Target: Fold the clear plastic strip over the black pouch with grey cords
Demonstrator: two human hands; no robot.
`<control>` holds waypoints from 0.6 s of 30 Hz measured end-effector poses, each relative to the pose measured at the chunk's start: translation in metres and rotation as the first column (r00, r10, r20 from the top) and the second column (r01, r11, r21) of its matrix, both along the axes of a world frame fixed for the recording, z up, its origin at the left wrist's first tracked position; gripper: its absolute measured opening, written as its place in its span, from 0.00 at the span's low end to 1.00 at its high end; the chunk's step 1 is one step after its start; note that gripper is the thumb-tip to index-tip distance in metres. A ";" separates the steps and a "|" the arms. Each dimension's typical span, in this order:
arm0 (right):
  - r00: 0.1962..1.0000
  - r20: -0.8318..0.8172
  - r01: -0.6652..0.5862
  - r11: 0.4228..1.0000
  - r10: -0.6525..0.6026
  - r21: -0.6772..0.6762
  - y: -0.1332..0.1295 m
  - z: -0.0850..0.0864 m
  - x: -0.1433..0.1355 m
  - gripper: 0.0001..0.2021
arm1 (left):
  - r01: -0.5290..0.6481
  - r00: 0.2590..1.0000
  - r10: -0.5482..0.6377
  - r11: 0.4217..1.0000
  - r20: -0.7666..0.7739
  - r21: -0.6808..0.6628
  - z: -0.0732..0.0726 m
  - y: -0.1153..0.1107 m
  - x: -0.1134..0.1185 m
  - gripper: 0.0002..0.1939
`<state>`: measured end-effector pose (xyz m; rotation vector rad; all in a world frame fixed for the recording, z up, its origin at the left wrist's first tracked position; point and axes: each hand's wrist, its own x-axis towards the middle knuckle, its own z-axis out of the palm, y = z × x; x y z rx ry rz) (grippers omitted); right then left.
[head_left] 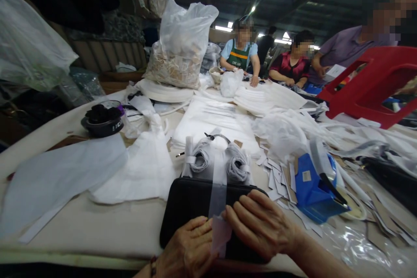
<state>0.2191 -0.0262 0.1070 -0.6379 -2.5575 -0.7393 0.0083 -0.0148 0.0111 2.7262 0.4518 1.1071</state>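
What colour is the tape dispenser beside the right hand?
Blue, seen in the head view: the tape dispenser stands beside the right hand.

Garment workshop: fabric-strewn worktable [97, 226], seated workers [240, 52], warehouse roof.

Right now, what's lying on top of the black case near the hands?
A strip of clear tape runs over the black case. The left hand and right hand press on its near end, covering the case beneath them.

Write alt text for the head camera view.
Two bare hands, left hand and right hand, press a strip of clear tape across a black case on a cluttered table. A blue tape dispenser stands right; other people work beyond.
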 end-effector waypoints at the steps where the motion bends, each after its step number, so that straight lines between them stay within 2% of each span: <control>1: 0.998 0.048 -0.033 0.999 0.033 0.012 0.005 0.003 0.002 0.12 | -0.005 1.000 0.005 1.000 0.020 -0.001 0.000 0.000 0.001 0.12; 5: 0.969 0.203 -0.160 0.982 0.137 0.098 0.023 0.009 0.009 0.14 | -0.020 1.000 0.020 1.000 0.020 0.016 -0.003 -0.001 0.002 0.11; 9: 0.938 0.295 -0.239 0.956 0.182 0.170 0.038 0.008 0.016 0.14 | -0.068 0.997 0.067 0.997 0.038 0.039 -0.007 -0.001 0.002 0.12; 18: 0.903 0.390 -0.295 0.921 0.183 0.253 0.060 0.018 0.023 0.12 | -0.067 0.996 0.066 0.998 0.053 0.017 -0.012 0.000 0.004 0.11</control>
